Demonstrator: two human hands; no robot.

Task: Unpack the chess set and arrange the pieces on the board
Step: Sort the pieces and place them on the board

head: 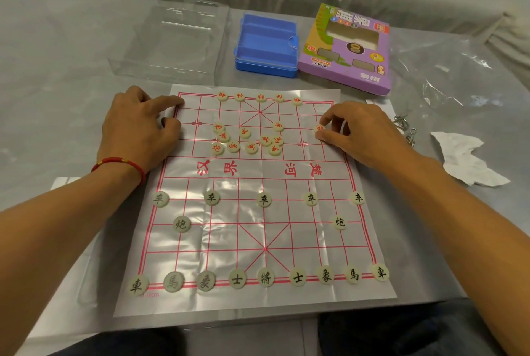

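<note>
Paper board [255, 212] flat on the table [57, 103]. Black pieces: sixteen set out, nine along the near edge, two cannons, five soldiers [264, 200]. Red pieces: five on the far row [260, 97], ten loose in a cluster [246, 139] mid-board. Right hand [361, 135] pinches one more red piece [319, 128] at the board's right side. Left hand [140, 126], fingers bent, presses the far-left corner. Behind: one clear lid [172, 37], one blue box [266, 46], one purple carton [348, 48].

Sixteen black pieces [264, 200]; roughly sixteen red [251, 148].
</note>
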